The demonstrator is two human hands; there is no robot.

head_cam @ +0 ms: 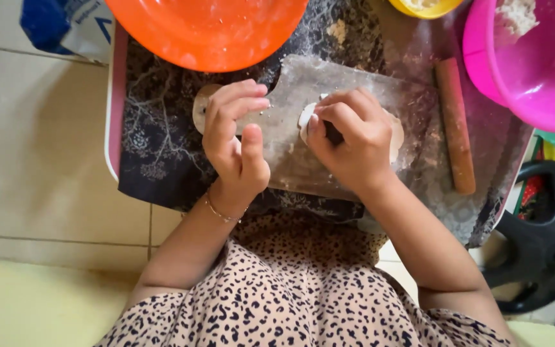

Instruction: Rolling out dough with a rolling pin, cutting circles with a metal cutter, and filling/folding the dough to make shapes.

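Head view, looking straight down. A flour-dusted wooden board (pixel 348 154) lies on a dark patterned cloth (pixel 155 148) spread over a low table. The right hand (pixel 354 138) is curled, its fingertips pressed together and pinching the edge of a thin round of white dough (pixel 306 120) that rests on the board; most of the round is hidden under the hand, with a further pale rim showing at the hand's far side. Something dark shows between the fingers, but what it is cannot be told. The left hand (pixel 236 138) is loosely curled with fingers bent and thumb raised; it holds nothing, and its fingertips touch the board just left of the dough. A wooden rolling pin (pixel 455 125) lies apart on the right, untouched.

Progress, as judged from the layout: the dough is already rolled flat, and the pinching suggests that folding or sealing of the edge is under way but incomplete. No finished piece is visible.

Surroundings: an orange bowl (pixel 207 32) sits above the board, a pink bowl (pixel 534 64) with pale crumbs at upper right, a yellow bowl (pixel 425 8) at the top edge.
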